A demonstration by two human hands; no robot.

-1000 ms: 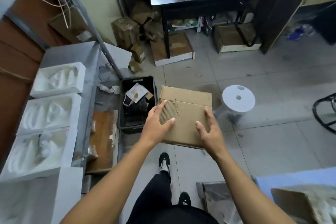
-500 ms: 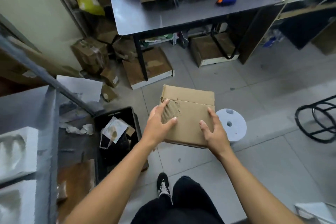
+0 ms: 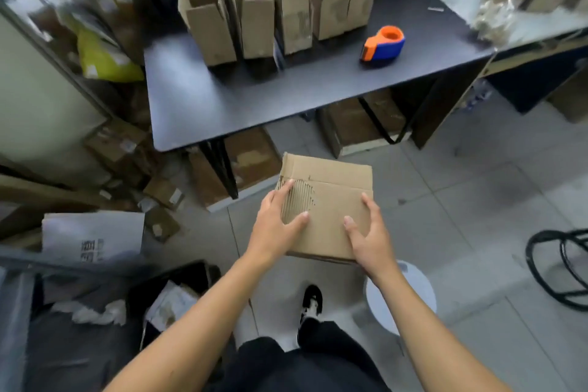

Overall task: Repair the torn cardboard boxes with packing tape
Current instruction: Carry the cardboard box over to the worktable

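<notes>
- We stand on a grey tiled floor (image 3: pixel 461 200) facing a dark table (image 3: pixel 254 95).
- We hold the torn cardboard box (image 3: pixel 331 210) in the air, short of the table's near edge; our left hand (image 3: pixel 276 226) grasps its left side, thumb beside the stripped corrugated patch, and our right hand (image 3: pixel 369 239) grasps its right side.
- On the table a row of open boxes (image 3: pixel 270 9) stands upright, with an orange-and-blue tape dispenser (image 3: pixel 383 46) to their right.
- Cardboard clutter (image 3: pixel 127 149) lies left of the table, and a white round stool (image 3: pixel 410 296) stands below our right wrist.
</notes>
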